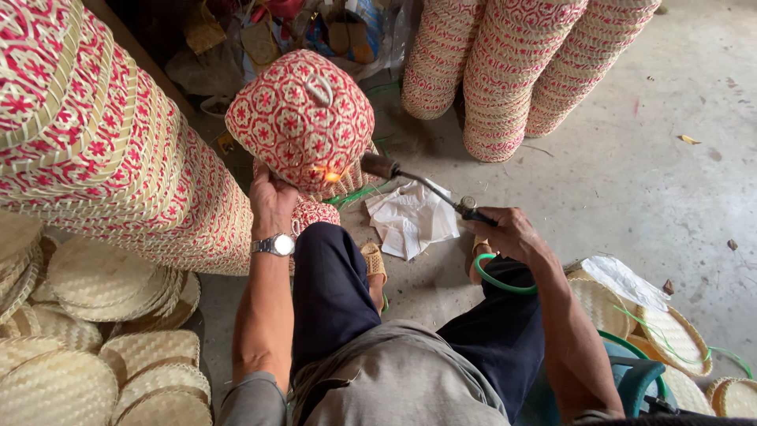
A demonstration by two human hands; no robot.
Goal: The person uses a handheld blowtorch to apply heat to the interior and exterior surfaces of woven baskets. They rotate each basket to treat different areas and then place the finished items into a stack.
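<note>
My left hand [272, 201], with a silver watch on the wrist, holds up a red-and-cream woven basket lid [303, 114] by its lower edge. My right hand [512, 233] grips the handle of a gas torch [426, 188] with a green hose [497, 278]. The torch's nozzle points at the lid's lower rim, where a small orange flame [330, 174] burns. Another red woven piece [315, 213] lies below the lid, by my knee.
Tall stacks of red-and-cream woven baskets stand at the left [118, 158] and at the back [520, 71]. Plain woven lids [102, 331] pile at the lower left and more [670, 331] at the lower right. Crumpled white paper [410, 217] lies on the concrete floor.
</note>
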